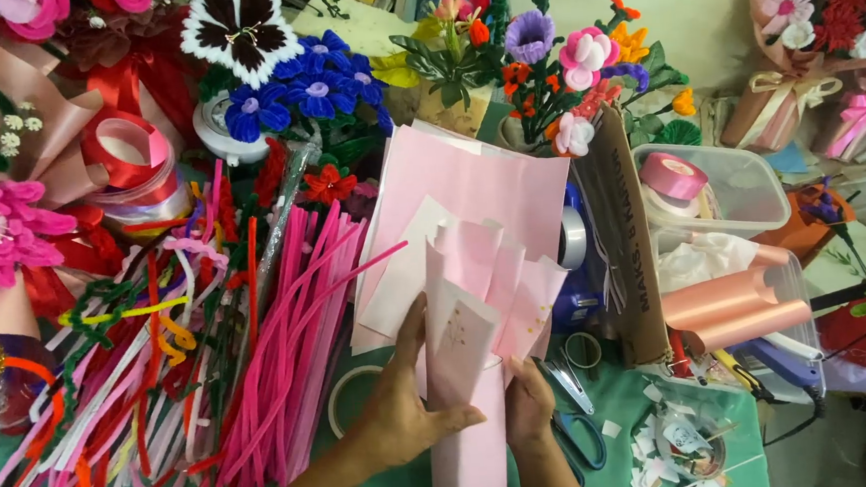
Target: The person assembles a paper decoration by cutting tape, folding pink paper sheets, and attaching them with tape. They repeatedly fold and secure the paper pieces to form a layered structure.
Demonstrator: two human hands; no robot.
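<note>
**Pink paper held in both hands**

Holding a folded pink wrapping paper (477,311) upright above the green table (643,401). Left hand (403,401) grasping its left side, thumb pressed on the folds, probably to keep the pleats together. Right hand (529,408) pinching the lower edge. Close by: pink pipe cleaners (289,353), scissors (577,430).

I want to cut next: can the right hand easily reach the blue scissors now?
Probably yes. The blue scissors lie uncovered just beside the right hand, but that hand grips the pink paper wrap together with the left hand.
</note>
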